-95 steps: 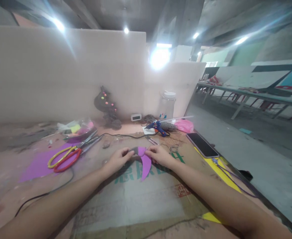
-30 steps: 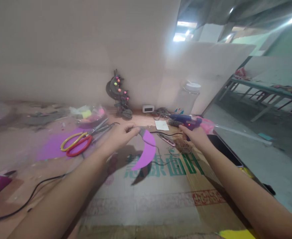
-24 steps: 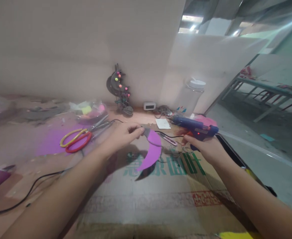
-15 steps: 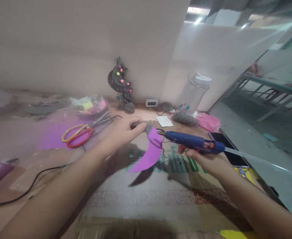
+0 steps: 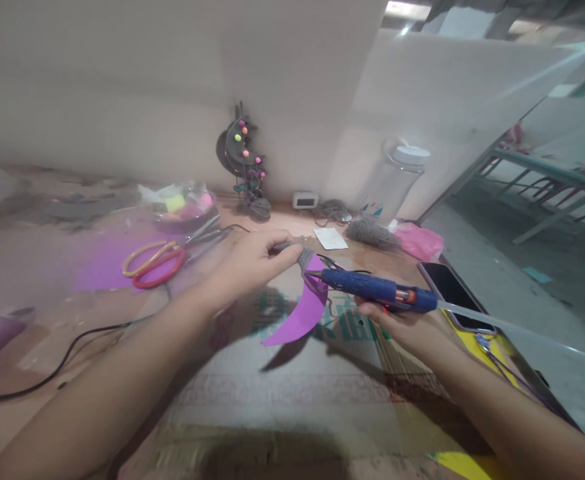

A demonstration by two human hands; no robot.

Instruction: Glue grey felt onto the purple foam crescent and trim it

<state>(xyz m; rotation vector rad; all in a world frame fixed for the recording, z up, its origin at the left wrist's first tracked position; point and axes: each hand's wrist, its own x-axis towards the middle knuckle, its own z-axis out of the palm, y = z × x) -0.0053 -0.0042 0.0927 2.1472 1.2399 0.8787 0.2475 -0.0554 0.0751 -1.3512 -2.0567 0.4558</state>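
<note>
My left hand [image 5: 250, 261] is closed in a pinch on the grey stem of a purple crescent-shaped foam piece [image 5: 300, 312], held up above the cardboard sheet [image 5: 292, 393]. My right hand [image 5: 406, 326] grips a blue hot glue gun [image 5: 372, 289] from below. The gun lies nearly level, its nozzle pointing left and touching the top of the purple piece beside the stem. A clear glue stick sticks out of the gun's back toward the right.
Yellow and red scissors [image 5: 153, 260] lie on purple foam at the left. A phone [image 5: 454, 287] lies at the right table edge. At the back stand a clear jar [image 5: 397, 180], a dark beaded ornament [image 5: 242, 157], a small clock [image 5: 305, 199] and a pink bag [image 5: 420, 241]. A black cord [image 5: 62, 363] runs left.
My right hand left the purple piece, picked up the glue gun from the back of the table and brought its nozzle to the piece. My left hand lifted the piece off the cardboard.
</note>
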